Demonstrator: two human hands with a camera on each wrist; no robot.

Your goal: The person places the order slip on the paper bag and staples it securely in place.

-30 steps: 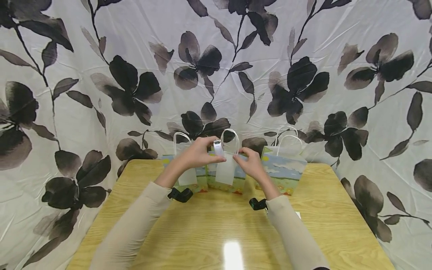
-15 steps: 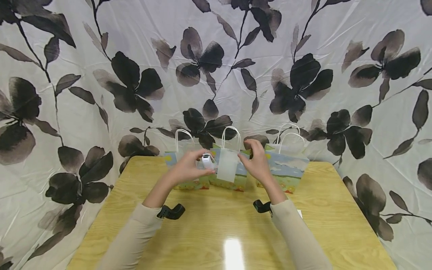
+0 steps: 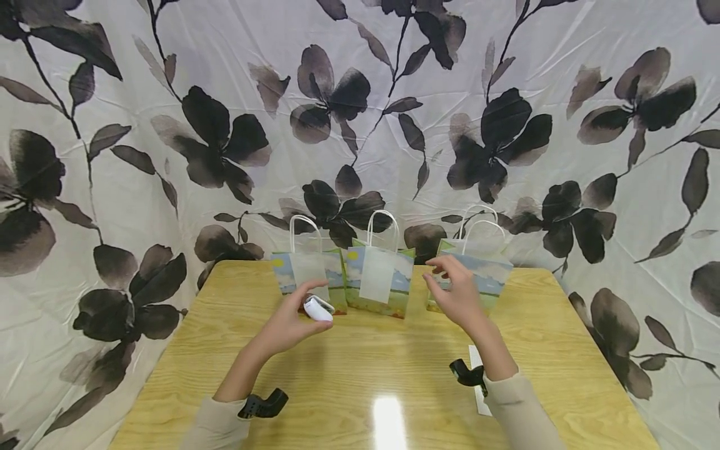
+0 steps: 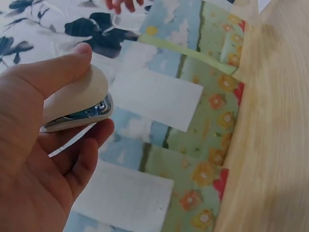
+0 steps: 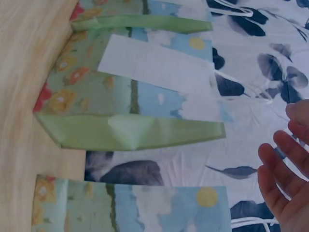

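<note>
My left hand (image 3: 281, 328) grips a small white stapler (image 3: 319, 310) between thumb and fingers, in front of the left paper bag (image 3: 284, 275). In the left wrist view the stapler's (image 4: 79, 99) metal mouth faces away from the palm. A white paper slip (image 3: 307, 267) lies against the left bag's front. Another slip (image 3: 375, 275) is on the middle bag (image 3: 402, 275), just below its white handles. My right hand (image 3: 458, 294) hovers before the right bag (image 3: 488, 272), fingers loosely bent and holding nothing. No slip shows on the right bag's visible front.
A white paper strip (image 3: 477, 357) lies on the wooden table (image 3: 360, 369) beneath my right wrist, which partly covers it. The bags stand in a row along the table's back, before a flowered cloth (image 3: 416, 150). Black wrist cameras (image 3: 264, 405) sit on both wrists.
My left hand has drawn back from the middle bag, leftward and toward me, with the stapler. My right hand has left the slip and moved right, uncovering the middle bag.
</note>
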